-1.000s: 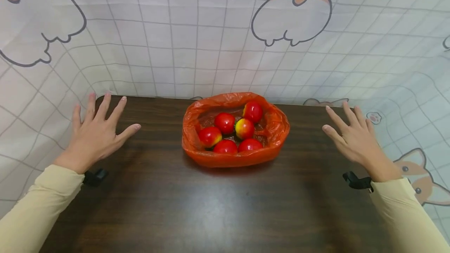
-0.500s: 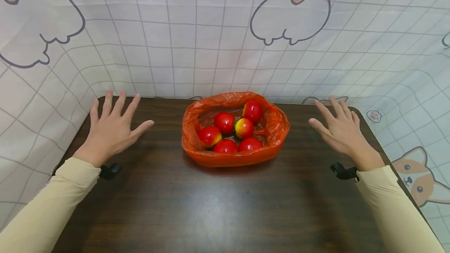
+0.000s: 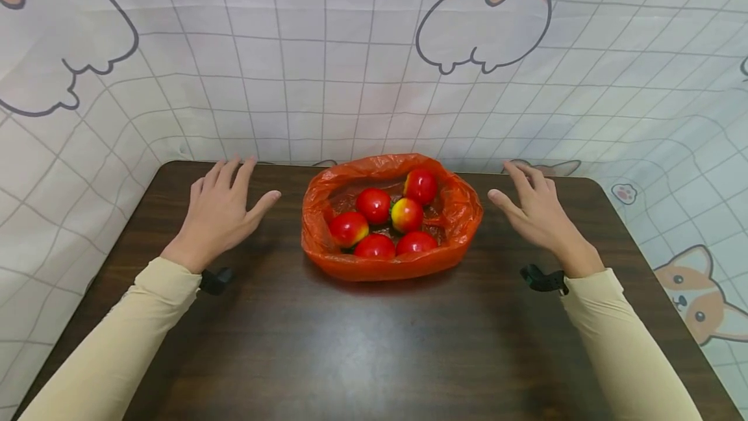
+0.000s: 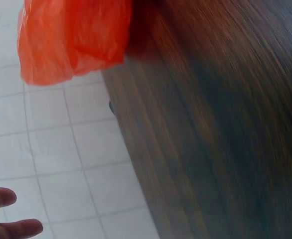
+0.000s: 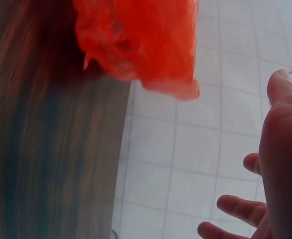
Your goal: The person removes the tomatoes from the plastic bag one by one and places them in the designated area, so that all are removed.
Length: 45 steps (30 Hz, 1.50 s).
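Note:
An orange plastic bag [image 3: 456, 213] lies opened out on the dark wooden table [image 3: 362, 343], with several red and yellow apples [image 3: 374, 204] inside it. My left hand [image 3: 224, 210] hovers left of the bag, fingers spread, holding nothing. My right hand [image 3: 534, 210] hovers right of the bag, fingers also straight and empty. Both stay a short gap away from the plastic. The left wrist view shows the bag [image 4: 71, 37] and two fingertips [image 4: 16, 228]. The right wrist view shows the bag [image 5: 141, 40] and my right hand [image 5: 280, 164].
A white grid-patterned cloth with cartoon corgi prints [image 3: 485, 18] hangs behind the table and drapes down both sides. The table's rounded far corners sit just beyond my hands. Bare tabletop stretches in front of the bag toward me.
Both hands have moved inward over the table toward the bag, the left one rightward and the right one leftward. The bag and apples have not moved.

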Motion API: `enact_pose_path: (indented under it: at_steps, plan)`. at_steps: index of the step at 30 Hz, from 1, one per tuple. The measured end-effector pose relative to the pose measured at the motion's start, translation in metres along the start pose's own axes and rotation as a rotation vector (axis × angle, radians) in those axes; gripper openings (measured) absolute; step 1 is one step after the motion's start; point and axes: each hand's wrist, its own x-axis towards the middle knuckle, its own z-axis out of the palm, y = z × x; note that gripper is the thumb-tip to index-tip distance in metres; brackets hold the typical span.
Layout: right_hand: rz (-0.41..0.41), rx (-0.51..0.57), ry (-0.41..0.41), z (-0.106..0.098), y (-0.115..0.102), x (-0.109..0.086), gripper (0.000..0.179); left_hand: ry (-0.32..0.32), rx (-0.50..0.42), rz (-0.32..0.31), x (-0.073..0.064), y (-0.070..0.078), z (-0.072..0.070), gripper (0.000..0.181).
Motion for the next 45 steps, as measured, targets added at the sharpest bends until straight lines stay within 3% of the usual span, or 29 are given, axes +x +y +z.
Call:
enact_pose_path:
  at_steps: [4,9,17,23,32,40,45]
  plan:
    - [0.024,0.070,-0.004,0.006,-0.004,0.003,0.075,0.024,-0.109,0.009,0.003,0.008,0.010,0.078]
    - [0.036,0.169,0.025,0.014,-0.007,0.007,0.073,-0.012,-0.297,-0.027,0.007,0.018,0.020,0.079]
    - [0.129,0.407,0.010,0.031,-0.012,0.010,0.071,-0.205,-0.715,-0.257,0.012,0.035,0.031,0.073]
    - [0.194,0.557,0.025,0.043,-0.017,0.010,0.067,-0.235,-0.959,-0.330,0.015,0.043,0.046,0.070]
    - [0.225,0.654,0.049,0.052,-0.020,0.011,0.061,-0.222,-1.079,-0.380,0.016,0.049,0.058,0.070]
    - [0.239,0.660,0.035,0.057,-0.017,0.012,0.064,-0.228,-1.071,-0.399,0.014,0.047,0.061,0.074]
    - [0.239,0.675,0.026,0.058,-0.016,0.012,0.065,-0.243,-1.092,-0.404,0.014,0.046,0.062,0.066]
